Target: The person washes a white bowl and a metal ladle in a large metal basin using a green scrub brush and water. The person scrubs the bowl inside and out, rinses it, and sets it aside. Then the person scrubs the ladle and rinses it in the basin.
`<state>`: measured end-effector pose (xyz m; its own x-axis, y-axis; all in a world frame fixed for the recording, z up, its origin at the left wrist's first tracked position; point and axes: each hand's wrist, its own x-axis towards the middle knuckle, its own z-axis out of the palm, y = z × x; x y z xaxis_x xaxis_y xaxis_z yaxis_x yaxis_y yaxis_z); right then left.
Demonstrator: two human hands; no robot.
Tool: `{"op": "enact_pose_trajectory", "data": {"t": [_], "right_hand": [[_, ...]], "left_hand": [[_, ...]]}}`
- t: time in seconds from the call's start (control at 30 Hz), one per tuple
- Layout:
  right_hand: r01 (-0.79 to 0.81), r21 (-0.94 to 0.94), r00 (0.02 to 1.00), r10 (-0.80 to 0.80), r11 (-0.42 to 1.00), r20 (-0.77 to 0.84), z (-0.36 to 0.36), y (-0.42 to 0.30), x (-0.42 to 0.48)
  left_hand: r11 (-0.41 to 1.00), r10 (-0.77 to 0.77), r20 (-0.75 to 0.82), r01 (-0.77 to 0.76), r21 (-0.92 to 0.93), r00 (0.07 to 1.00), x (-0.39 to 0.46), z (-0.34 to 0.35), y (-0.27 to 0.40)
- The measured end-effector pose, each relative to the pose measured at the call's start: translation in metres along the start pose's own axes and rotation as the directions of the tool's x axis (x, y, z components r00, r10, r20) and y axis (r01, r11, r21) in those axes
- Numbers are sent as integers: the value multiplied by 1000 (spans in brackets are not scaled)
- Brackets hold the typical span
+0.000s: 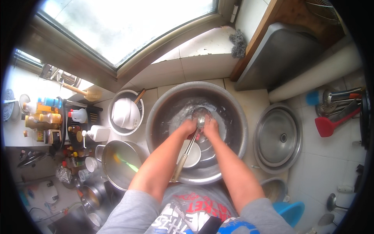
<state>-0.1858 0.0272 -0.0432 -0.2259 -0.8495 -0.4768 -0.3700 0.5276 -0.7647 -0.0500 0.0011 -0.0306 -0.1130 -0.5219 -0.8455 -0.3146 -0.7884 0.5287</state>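
Note:
A metal ladle (201, 113) is held over a large metal basin (152, 128) in front of me. My left hand (189, 127) grips the near left side of its round bowl. On the right side of that bowl are the fingers of my right hand (211, 127). The ladle's handle, with a wooden-looking grip, slants toward me between my forearms and past the basin's near rim. Sudsy water lies in the basin. Below my hands a white bowl (192, 156) sits in it, partly covered by the ladle handle and my left forearm.
Left of the basin stand a metal bowl of stacked white bowls (125, 112) and a large pot (106, 172) with a green-handled utensil. Bottles (49, 118) crowd the far left. At right are nested metal basins (277, 137), a blue plastic basin (292, 212) and hanging utensils (324, 127).

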Motion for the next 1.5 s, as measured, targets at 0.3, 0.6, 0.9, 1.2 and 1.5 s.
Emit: {"op": "enact_pose_trajectory", "data": {"t": [0.3, 0.6, 0.9, 1.2, 1.5], "right_hand": [[-441, 224, 738, 209, 869, 642, -45, 5, 20], [-140, -108, 745, 177, 984, 643, -52, -5, -29], [48, -251, 820, 105, 967, 563, -81, -15, -53], [232, -375, 886, -35, 898, 463, -110, -7, -85], [200, -436, 903, 8, 877, 429, -124, -20, -125]], "left_hand": [[836, 500, -90, -453, 310, 861, -12, -10, 12], [864, 499, -652, -275, 421, 571, 6, -12, 4], [972, 190, -372, -226, -55, 909, -1, -15, 2], [170, 904, -99, -136, 976, 416, -54, -21, 1], [-470, 574, 615, -397, 788, 540, -58, -54, 15]]}}
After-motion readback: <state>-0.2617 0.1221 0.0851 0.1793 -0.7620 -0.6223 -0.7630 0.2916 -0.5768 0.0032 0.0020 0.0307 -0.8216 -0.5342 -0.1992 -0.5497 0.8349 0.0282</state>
